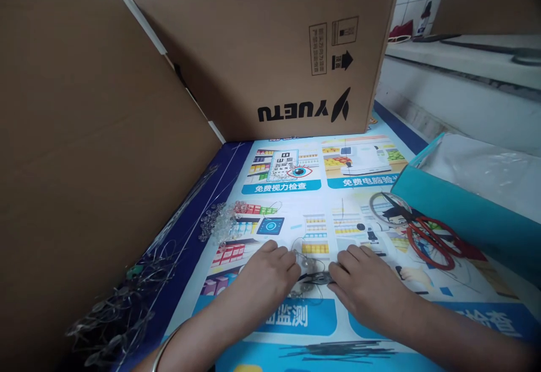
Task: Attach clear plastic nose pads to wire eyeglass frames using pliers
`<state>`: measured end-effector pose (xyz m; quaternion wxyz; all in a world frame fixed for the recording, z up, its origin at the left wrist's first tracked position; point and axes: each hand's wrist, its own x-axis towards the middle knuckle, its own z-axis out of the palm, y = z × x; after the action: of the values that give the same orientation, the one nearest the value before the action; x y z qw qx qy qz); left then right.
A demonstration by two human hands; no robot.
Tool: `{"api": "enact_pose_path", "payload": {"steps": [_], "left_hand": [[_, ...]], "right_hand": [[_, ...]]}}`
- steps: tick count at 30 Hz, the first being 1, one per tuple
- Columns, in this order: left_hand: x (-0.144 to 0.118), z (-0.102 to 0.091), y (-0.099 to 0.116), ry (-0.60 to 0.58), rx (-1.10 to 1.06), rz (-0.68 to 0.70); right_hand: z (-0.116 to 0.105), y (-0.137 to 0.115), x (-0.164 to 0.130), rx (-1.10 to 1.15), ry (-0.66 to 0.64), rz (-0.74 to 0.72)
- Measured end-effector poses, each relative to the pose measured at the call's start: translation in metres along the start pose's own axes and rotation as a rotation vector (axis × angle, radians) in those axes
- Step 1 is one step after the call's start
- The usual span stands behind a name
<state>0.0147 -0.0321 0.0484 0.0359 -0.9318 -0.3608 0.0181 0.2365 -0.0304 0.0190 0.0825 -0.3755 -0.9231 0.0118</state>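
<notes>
My left hand [267,275] and my right hand [367,284] rest knuckles-up on a printed poster [359,175] that covers the table. Between their fingertips lies a small piece of dark wire with clear beads [313,279], and both hands pinch it. A silver bangle [167,345] circles my left wrist. A cluster of clear beads [220,222] lies just beyond my left hand. Red-handled scissors [431,237] lie to the right of my right hand.
Cardboard sheets stand to the left [84,163] and a YUETU carton [274,51] at the back. A tangle of thin wires [122,304] lies at the left edge. A teal roll [465,214] with clear plastic sits at right. Dark wire pieces [338,351] lie near me.
</notes>
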Motion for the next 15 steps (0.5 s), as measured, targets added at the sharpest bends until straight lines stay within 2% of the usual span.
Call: {"api": "enact_pose_path", "payload": {"steps": [7,15], "left_hand": [[0.003,0.004,-0.009,-0.038,-0.072,-0.019],[-0.002,0.001,-0.012,0.031,-0.272,-0.063]], "right_hand": [[-0.002,0.001,-0.001,-0.030,0.008,-0.034],[-0.004,0.002,-0.002,-0.023,-0.005,-0.055]]}}
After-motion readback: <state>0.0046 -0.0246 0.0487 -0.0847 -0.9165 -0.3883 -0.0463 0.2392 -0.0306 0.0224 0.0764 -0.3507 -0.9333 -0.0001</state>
